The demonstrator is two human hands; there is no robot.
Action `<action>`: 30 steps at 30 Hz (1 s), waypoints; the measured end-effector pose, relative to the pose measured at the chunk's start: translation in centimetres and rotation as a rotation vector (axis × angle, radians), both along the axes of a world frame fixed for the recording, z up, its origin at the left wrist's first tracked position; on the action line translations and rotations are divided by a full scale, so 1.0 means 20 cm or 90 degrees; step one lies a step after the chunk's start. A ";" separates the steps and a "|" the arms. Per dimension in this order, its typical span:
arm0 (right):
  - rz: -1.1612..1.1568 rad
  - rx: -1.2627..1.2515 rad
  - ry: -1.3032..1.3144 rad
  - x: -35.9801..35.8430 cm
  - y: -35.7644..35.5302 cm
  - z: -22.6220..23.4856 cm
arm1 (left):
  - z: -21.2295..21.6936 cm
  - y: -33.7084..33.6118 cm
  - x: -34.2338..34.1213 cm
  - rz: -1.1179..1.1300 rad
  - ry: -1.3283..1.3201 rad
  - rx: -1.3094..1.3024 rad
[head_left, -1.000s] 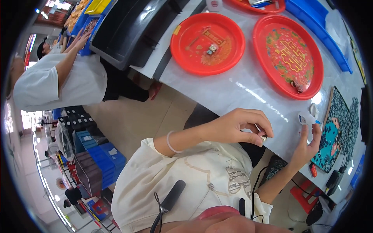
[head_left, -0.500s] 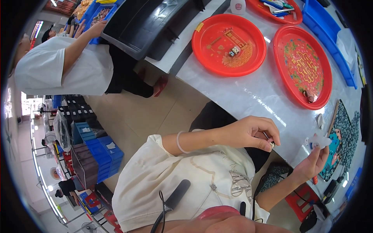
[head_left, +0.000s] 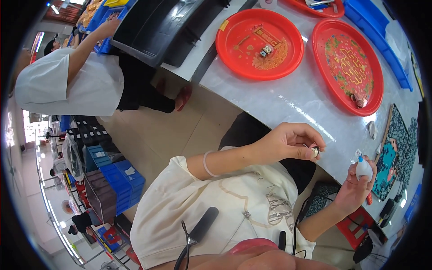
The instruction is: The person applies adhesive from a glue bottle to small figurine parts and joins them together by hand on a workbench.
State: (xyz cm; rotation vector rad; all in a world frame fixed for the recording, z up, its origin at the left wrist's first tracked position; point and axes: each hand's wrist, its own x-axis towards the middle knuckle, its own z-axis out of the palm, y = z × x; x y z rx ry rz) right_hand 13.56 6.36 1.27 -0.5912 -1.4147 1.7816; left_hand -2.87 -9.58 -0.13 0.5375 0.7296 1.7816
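My left hand [head_left: 299, 141] pinches a small figurine [head_left: 315, 150] between thumb and fingertips. It looks pale with pink and dark parts, and the fingers hide some of it. To its right, my right hand [head_left: 353, 189] is closed around a small white squeeze bottle [head_left: 363, 170] with a blue neck, its tip pointing up. The bottle and the figurine are apart. Beyond my hands, a round red tray [head_left: 234, 65] holds another tiny figurine [head_left: 266, 51]. A second red tray [head_left: 320, 67], with a gold pattern, has a small brown and pink piece [head_left: 357, 100] near its close rim.
A teal and dark patterned mat [head_left: 390, 153] lies at the table's right, beside a crumpled white scrap [head_left: 372, 129]. Blue trays [head_left: 400, 67] line the far right. A large black bin [head_left: 148, 31] stands upper left, next to a co-worker in a white shirt [head_left: 90, 85].
My right hand has turned the bottle more upright and moved slightly left. My left hand has risen a little, showing more of the figurine. The co-worker's arm has moved up and left.
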 end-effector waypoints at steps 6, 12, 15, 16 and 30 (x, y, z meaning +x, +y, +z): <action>-0.031 -0.027 0.021 0.02 -0.03 0.01 | -0.02 0.01 0.04 -0.008 -0.017 0.000; 0.009 -0.071 0.055 0.06 -0.01 0.01 | -0.01 0.01 0.04 -0.005 -0.030 -0.060; 0.024 0.014 -0.018 0.04 -0.03 0.04 | -0.01 0.01 0.05 0.038 -0.002 -0.066; 0.020 0.048 -0.060 0.04 -0.04 0.06 | -0.02 0.01 0.05 0.045 0.008 -0.069; -0.018 0.266 -0.127 -0.04 -0.14 0.14 | -0.05 0.03 0.09 0.059 0.077 -0.020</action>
